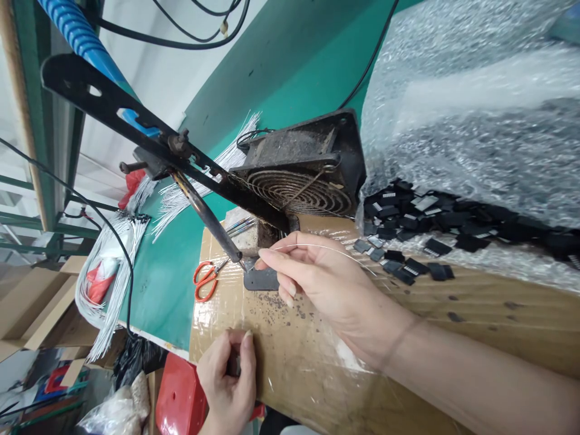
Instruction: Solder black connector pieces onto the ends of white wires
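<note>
My right hand (335, 290) pinches a thin, pale wire (330, 246) that arcs back over the hand. Its fingertips are beside the tip of a soldering iron (206, 214) held on a black metal arm (136, 130). Beneath them lies a small black plate (261, 280). My left hand (229, 380) is curled closed near the front edge of the cardboard-covered surface (290, 356); what is between its fingers, if anything, is hidden. Orange-handled scissors (206, 281) lie left of the black plate.
A dusty black fan (303, 166) stands behind my right hand. Small black connector pieces (453, 220) are heaped on bubble wrap (475, 121) at the right. Bundles of white wires (109, 302) lie on the green tabletop (165, 266). A red stool (179, 396) is at the lower left.
</note>
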Demonstrator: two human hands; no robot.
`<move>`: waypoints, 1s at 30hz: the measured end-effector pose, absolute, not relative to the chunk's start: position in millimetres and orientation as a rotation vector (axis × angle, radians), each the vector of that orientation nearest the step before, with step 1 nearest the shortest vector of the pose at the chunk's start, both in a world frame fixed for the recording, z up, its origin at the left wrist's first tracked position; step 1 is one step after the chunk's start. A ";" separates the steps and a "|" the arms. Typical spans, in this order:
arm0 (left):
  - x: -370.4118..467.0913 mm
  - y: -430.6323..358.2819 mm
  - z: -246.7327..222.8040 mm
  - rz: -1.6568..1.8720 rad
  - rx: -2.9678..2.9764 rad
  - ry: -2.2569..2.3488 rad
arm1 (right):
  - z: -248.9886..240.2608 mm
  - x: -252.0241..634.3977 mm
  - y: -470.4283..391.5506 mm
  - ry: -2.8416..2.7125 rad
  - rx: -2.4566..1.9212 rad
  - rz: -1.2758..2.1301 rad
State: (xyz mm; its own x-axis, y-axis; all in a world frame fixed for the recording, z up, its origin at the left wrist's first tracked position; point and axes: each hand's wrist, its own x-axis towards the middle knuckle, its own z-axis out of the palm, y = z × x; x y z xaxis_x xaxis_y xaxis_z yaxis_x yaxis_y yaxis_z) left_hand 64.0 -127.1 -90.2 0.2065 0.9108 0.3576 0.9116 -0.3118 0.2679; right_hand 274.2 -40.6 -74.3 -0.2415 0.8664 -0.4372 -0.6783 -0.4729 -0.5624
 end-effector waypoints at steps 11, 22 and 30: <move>62.8 -126.6 -90.9 -0.721 -2.431 -1.838 | -74.6 275.2 -40.8 -0.337 -0.862 1.870; 66.8 -126.9 -89.4 -0.723 -2.412 -1.863 | -72.7 274.9 -40.7 -0.335 -0.888 1.872; 64.9 -126.8 -90.0 -0.726 -2.415 -1.874 | -75.9 273.4 -41.0 -0.340 -0.832 1.848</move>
State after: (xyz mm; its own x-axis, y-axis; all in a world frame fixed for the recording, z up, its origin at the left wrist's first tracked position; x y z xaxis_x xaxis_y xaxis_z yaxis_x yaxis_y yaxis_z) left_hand 64.9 -126.8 -90.0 0.1814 0.9171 0.3550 0.9168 -0.2883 0.2762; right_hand 273.4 -41.0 -75.9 -0.2255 0.8940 -0.3872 -0.6976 -0.4255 -0.5765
